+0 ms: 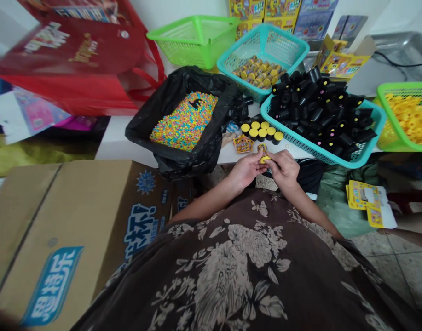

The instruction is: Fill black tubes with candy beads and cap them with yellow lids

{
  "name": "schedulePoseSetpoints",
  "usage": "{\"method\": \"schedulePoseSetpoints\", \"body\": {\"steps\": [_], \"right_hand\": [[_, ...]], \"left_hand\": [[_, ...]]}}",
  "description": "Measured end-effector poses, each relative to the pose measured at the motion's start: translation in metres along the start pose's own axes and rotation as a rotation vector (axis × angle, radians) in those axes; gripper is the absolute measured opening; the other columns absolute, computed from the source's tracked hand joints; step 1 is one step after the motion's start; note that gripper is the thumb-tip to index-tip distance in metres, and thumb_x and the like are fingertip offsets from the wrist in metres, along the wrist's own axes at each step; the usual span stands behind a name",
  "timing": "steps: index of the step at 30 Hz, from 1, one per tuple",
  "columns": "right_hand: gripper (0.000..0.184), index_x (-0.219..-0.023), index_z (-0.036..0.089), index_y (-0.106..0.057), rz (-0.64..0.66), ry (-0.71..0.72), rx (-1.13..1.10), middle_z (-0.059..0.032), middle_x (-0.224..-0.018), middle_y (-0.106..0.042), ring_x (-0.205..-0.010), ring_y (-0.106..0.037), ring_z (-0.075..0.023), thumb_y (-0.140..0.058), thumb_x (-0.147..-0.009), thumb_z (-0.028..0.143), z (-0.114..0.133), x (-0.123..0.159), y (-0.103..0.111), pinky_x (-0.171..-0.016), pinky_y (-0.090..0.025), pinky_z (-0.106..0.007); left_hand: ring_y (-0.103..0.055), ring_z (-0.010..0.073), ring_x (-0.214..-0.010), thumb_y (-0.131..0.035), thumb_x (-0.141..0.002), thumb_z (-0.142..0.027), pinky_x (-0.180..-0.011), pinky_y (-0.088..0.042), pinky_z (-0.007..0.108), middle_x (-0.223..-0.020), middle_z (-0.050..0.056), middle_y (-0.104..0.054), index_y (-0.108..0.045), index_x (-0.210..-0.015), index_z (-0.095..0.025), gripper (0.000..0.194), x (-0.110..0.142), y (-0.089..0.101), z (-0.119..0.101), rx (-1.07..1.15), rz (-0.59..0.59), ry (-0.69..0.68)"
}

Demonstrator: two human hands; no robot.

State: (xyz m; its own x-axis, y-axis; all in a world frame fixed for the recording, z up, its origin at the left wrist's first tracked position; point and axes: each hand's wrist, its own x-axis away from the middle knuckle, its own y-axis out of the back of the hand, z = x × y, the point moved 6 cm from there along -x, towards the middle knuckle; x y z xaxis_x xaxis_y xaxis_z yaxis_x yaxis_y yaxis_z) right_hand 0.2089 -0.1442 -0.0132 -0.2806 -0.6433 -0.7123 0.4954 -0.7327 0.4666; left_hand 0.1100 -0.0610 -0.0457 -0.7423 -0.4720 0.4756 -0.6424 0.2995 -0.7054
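- A tan cardboard carton [69, 220] with blue print lay at the left, its top edge level with the near side of the counter and hemming in the left elbow.
- A white counter [121, 142] ran across the view, with only a narrow strip showing in front of the hands.
- A black plastic bag [141, 133] full of pastel candy beads [185, 122] slumped over the counter's edge; a tug on it could have spilled the beads.
- A teal plastic basket [369, 133] heaped with black cylindrical tubes [317, 101] stood just right of the hands; a knock could have rolled tubes off the heap.
- The left hand [245, 169] and right hand [283, 169] were nearly closed, pinching a small round yellow cap [265, 159] between them at the counter's edge, where a slip would have dropped it.
- A row of yellow-capped tubes [261, 131] stood just ahead of the hands, beside a small printed packet [243, 144].
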Motion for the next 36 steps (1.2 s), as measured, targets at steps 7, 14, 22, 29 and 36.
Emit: {"method": "schedulePoseSetpoints", "body": {"steps": [7, 14, 22, 29, 36], "right_hand": [[0.022, -0.116, 0.027, -0.078, 0.001, 0.141, 0.112, -0.0063, -0.086, -0.073, -0.079, -0.063, -0.0229, -0.063, -0.101, 0.03, 0.004, 0.002, 0.001, -0.074, -0.052, -0.04], [0.027, -0.119, 0.025, -0.076, -0.022, -0.06, -0.03, -0.0062, -0.092, -0.075, -0.082, -0.067, -0.0234, -0.062, -0.103, 0.04, 0.002, -0.001, 0.001, -0.076, -0.058, -0.042], [0.017, -0.11, 0.026, -0.078, -0.053, 0.085, 0.026, -0.0048, -0.085, -0.076, -0.076, -0.068, -0.0219, -0.067, -0.1, 0.033, 0.007, -0.002, 0.001, -0.07, -0.058, -0.04], [0.015, -0.1, 0.026, -0.08, -0.054, 0.036, -0.018, -0.0033, -0.076, -0.072, -0.07, -0.064, -0.0209, -0.069, -0.099, 0.036, 0.003, -0.004, 0.003, -0.067, -0.056, -0.04], [0.01, -0.098, 0.024, -0.079, -0.089, 0.023, -0.095, -0.0008, -0.073, -0.07, -0.068, -0.064, -0.0182, -0.071, -0.098, 0.029, 0.007, -0.003, 0.006, -0.063, -0.055, -0.035]], "left_hand": [[-0.063, 0.0106, -0.062, -0.078, -0.088, -0.03, -0.066, -0.049, 0.024, -0.07, 0.001, -0.07, -0.07, -0.081, -0.016, 0.017, 0.002, 0.003, -0.004, -0.021, -0.041, -0.015], [-0.065, 0.0108, -0.067, -0.074, -0.089, -0.02, -0.072, -0.051, 0.025, -0.077, 0.002, -0.073, -0.072, -0.086, -0.016, 0.006, 0.002, -0.002, -0.008, 0.031, -0.008, -0.001], [-0.064, 0.009, -0.063, -0.08, -0.086, -0.023, -0.07, -0.051, 0.023, -0.073, 0.001, -0.072, -0.07, -0.083, -0.015, 0.012, -0.002, 0.003, -0.004, -0.005, -0.04, -0.02], [-0.066, 0.0106, -0.066, -0.08, -0.085, -0.023, -0.073, -0.053, 0.025, -0.075, 0.002, -0.074, -0.071, -0.082, -0.016, 0.011, -0.002, 0.001, 0.001, -0.034, -0.006, -0.005], [-0.064, 0.0091, -0.062, -0.082, -0.085, -0.027, -0.066, -0.049, 0.021, -0.069, 0.002, -0.071, -0.069, -0.077, -0.014, 0.02, 0.0, -0.001, 0.0, -0.085, -0.036, 0.009]]}}
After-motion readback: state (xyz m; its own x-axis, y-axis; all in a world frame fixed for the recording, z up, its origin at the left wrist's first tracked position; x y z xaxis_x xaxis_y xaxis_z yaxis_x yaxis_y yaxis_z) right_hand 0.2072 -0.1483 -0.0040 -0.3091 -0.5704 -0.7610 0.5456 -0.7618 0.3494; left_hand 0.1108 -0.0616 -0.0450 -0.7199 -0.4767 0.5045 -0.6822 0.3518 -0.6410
